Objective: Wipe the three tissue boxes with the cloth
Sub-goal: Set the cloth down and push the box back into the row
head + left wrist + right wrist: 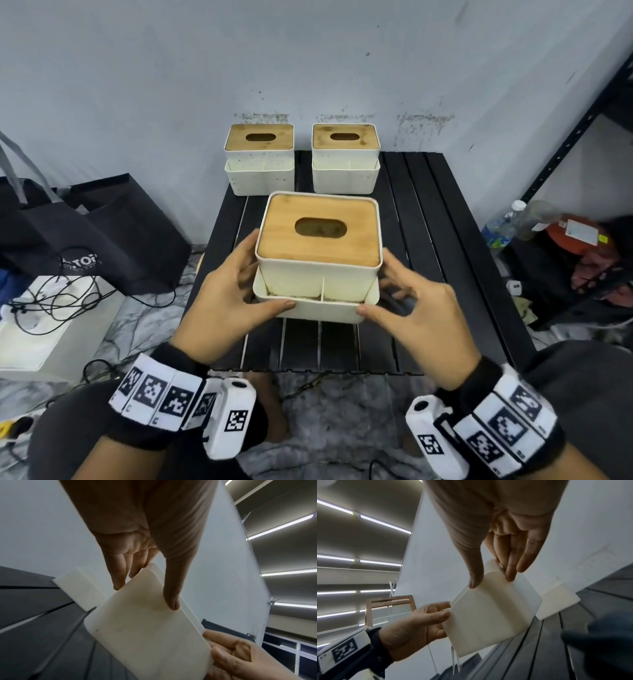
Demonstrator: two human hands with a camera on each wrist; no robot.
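The near tissue box (318, 260) is held between both hands above the black slatted worktop (428, 240), clear of the slats in the wrist views. It sits upright, its bamboo lid facing up; the lid's oval slot runs left to right, and the white side tray faces the person.

The left hand (226, 301) grips the box's left side: the thumb lies on the front tray rim, and the fingers (118, 577) are curled against the side wall. The right hand (418, 315) grips the opposite side the same way, thumb on the tray's front corner, fingers (510, 573) pressed on the right wall.

Two more tissue boxes stand at the far edge of the worktop against the wall, the far left box (259, 159) and the far right box (346, 157), side by side with a gap between them, lids up, slots also lying left to right, trays toward the person. They are behind the held box and apart from it.

A dark bag (85, 233) and a white box with tangled cables (51, 308) sit to the left of the worktop. A black shelf rack (575, 137) with bottles and clutter is on the right.

No cloth shows in any view. The held box's underside and back are hidden from the head view.
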